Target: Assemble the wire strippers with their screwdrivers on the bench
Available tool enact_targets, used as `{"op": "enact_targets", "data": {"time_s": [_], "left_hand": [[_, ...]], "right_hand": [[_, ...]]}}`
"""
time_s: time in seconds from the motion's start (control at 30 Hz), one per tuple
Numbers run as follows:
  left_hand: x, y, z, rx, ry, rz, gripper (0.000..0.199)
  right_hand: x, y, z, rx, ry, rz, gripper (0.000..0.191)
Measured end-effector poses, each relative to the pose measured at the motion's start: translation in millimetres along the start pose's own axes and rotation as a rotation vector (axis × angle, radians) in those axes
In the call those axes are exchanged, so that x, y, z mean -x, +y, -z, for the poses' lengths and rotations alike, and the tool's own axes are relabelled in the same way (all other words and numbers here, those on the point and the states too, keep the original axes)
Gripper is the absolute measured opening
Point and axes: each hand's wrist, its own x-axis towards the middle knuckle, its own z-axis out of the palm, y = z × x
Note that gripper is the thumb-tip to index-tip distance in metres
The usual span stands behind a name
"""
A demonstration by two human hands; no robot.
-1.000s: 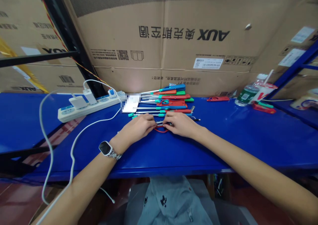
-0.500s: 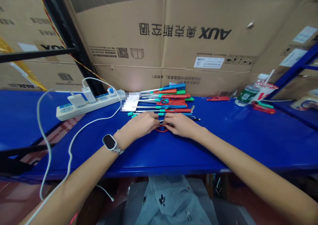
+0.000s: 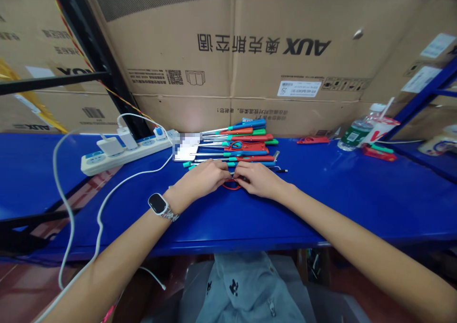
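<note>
our left hand (image 3: 205, 176) and right hand (image 3: 260, 179) meet over the tabletop (image 3: 303, 213), probably because a small metallic piece (image 3: 233, 174) needs steadying from 2 sides. the fingers of both are pinched on it, tips nearly touching, and they cover so much that we cannot tell its full shape. it sits between our hands, just on our side of the lighters (image 3: 253, 159). a red part (image 3: 232, 187) shows its curved edge right below the fingertips; whether our fingers touch it too is hidden.

the long-necked lighters lie crosswise in a loose row, metal ends to the left and coloured handles to the right, which seems to keep each within easy reach. a white card-like item (image 3: 186, 152), partly blurred, lies by their metal ends. the power strip (image 3: 132, 154) stands off to the left, perhaps so its white cable (image 3: 101, 218) stays out of our working spot. on the far right, a bottle (image 3: 350, 136) and a cup (image 3: 384, 129) stand well apart from our hands, likely to avoid spills.
</note>
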Motion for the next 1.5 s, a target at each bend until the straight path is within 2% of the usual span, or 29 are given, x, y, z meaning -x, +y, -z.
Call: {"op": "enact_targets", "data": {"time_s": [0.33, 0.6, 0.87, 1.07, 1.27, 1.5], "left_hand": [[8, 0, 0.9, 0.038, 0.022, -0.041, 0.033], [8, -4, 1.7, 0.063, 0.009, -0.019, 0.026], [9, 0, -0.3, 0.088, 0.073, 0.014, 0.016], [8, 0, -1.4, 0.105, 0.089, 0.023, 0.019], [14, -2, -1.4, 0.119, 0.033, 0.034, 0.019], [10, -2, 0.2, 0.176, 0.031, 0.108, 0.016]], "right_hand": [[3, 0, 2, 0.004, -0.016, 0.054, 0.012], [3, -2, 2, 0.007, -0.011, 0.04, 0.014], [-2, 2, 4, -0.003, -0.041, 0.038, 0.011], [-4, 2, 5, -0.012, -0.041, 0.051, 0.013], [6, -6, 10, 0.014, -0.062, 0.043, 0.015], [14, -8, 7, 0.115, -0.054, 0.093, 0.023]]}}
